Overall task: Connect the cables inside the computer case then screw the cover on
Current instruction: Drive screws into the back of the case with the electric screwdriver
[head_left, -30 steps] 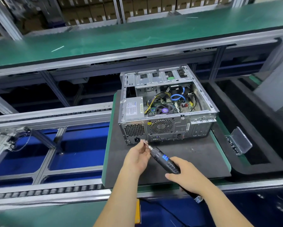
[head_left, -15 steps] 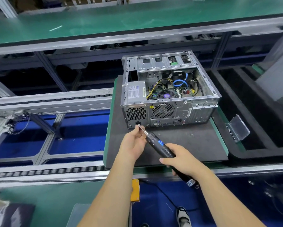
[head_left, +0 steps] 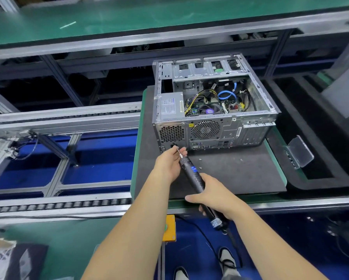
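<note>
The right hand (head_left: 214,196) grips the screwdriver (head_left: 193,176); the left hand (head_left: 170,162) pinches its bit (head_left: 179,152) just before the open case (head_left: 212,110). Bare mat (head_left: 240,174) lies right, two screws (head_left: 199,163) near.

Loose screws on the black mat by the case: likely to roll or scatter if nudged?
Probably not far. The screws lie on a black mat that looks soft and matte, which should damp rolling. They look tiny, so a brush from the electric screwdriver or the left hand could flick them. Picking one up likely needs a fingertip pinch.
</note>
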The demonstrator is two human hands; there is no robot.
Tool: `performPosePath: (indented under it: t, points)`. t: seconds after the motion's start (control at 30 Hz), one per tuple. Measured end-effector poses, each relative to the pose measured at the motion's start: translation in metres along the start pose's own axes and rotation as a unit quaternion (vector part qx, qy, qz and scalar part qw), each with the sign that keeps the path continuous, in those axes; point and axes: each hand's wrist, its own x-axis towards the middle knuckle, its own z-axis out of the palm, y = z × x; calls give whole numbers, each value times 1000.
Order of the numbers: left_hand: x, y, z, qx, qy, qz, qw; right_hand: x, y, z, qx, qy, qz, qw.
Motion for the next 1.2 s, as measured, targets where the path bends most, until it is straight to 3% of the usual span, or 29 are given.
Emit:
performPosePath:
  t: [0.17, 0.33, 0.47, 0.53, 0.6, 0.67, 0.7, 0.8, 0.97, 1.03, 1.2]
  points:
    - [17, -13, -2, -24, 3, -67, 997, 1, 8, 14, 32, -5, 30, 999]
    - [25, -26, -3, -18, 9, -95, 995, 1, 15, 24, -28, 57, 30, 997]
    - [26, -24, 5, 79, 37, -76, 993, 4, 12, 27, -23, 88, 45, 995]
    - [24, -18, 6, 218, 92, -8, 972, 5, 9, 28, -25, 96, 47, 994]
    - [19, -10, 0, 403, 178, 136, 888, 8, 7, 28, -21, 99, 48, 994]
    - [8, 2, -5, 440, 246, 297, 811, 10, 6, 28, -12, 98, 51, 994]
    - [2, 10, -6, 389, 263, 359, 807, 11, 5, 27, -11, 97, 52, 994]
    - [2, 40, -6, 218, 260, 408, 848, 14, 2, 28, -11, 99, 57, 993]
    - [14, 58, -6, 175, 86, 225, 955, 18, 0, 30, -14, 100, 68, 993]
    - [12, 51, -10, 178, 62, 200, 961, 19, 2, 30, -18, 100, 70, 992]
    - [5, 58, 7, 181, 69, 292, 937, 23, 5, 33, -32, 116, 67, 991]
